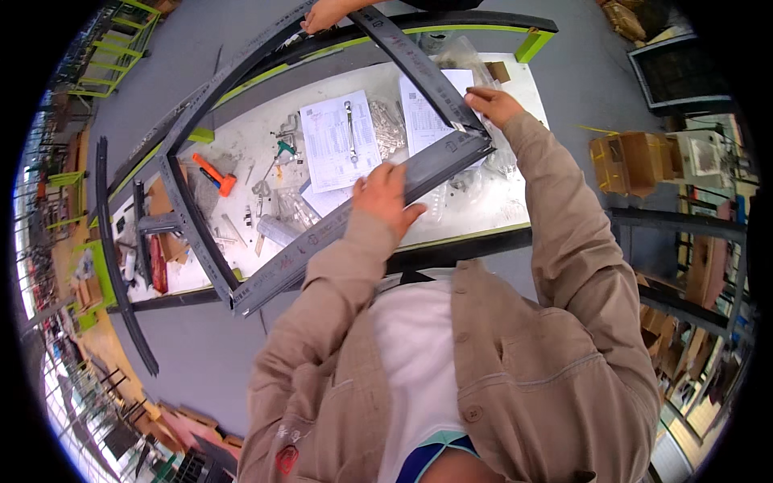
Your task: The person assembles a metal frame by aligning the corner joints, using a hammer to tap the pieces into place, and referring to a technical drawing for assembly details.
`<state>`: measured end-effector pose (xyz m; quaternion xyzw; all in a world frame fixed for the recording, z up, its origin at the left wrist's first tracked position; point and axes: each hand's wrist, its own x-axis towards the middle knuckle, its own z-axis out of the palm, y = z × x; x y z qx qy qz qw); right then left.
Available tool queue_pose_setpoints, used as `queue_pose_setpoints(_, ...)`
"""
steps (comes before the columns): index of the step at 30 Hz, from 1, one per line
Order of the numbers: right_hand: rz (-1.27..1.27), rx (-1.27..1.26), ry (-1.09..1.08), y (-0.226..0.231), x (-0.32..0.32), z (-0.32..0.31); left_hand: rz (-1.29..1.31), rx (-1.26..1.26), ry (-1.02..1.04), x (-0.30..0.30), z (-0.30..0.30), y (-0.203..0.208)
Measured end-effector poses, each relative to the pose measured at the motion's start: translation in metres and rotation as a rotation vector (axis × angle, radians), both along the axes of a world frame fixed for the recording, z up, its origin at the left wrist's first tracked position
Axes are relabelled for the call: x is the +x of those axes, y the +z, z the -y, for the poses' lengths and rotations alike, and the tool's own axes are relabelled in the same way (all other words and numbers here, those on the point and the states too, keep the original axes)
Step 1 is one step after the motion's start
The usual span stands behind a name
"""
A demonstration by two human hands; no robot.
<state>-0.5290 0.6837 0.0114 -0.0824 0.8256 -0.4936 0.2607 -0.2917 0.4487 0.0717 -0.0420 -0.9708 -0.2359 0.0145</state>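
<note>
A dark grey metal window frame (298, 256) lies tilted across the white-topped workbench, its corners overhanging the near and far edges. Across its near bar rests my left hand (385, 200), fingers bent over the far edge and thumb out to the right. My right hand (495, 105) grips the side bar (415, 68) near the right corner, its fingertips at the bar's outer edge. At the far side another person's hand (326, 14) holds the frame's top. Printed sheets (322, 137) lie on the bench within the frame, with a wrench (351, 129) on top.
An orange-handled hammer (227, 183), a green-handled tool (285, 148) and bags of small hardware (388, 125) lie on the bench. A long dark bar (121, 266) stands off its left end. Cardboard boxes (632, 163) and a dark-framed panel (680, 72) are at the right.
</note>
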Motion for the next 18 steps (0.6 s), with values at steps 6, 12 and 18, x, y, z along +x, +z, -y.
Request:
queue_pose_setpoints(6,0.277,-0.158,0.119,-0.021,-0.008,0.011,0.292,-0.051,0.169,-0.085,-0.073,-0.017)
queue_pose_setpoints(12,0.068,-0.032,0.112,-0.032,-0.013,0.007,0.166,-0.083,0.219,-0.1,-0.092,-0.032)
queue_pose_setpoints(18,0.097,-0.034,0.143,-0.017,-0.01,0.007,0.127,-0.096,0.219,-0.101,-0.095,-0.034)
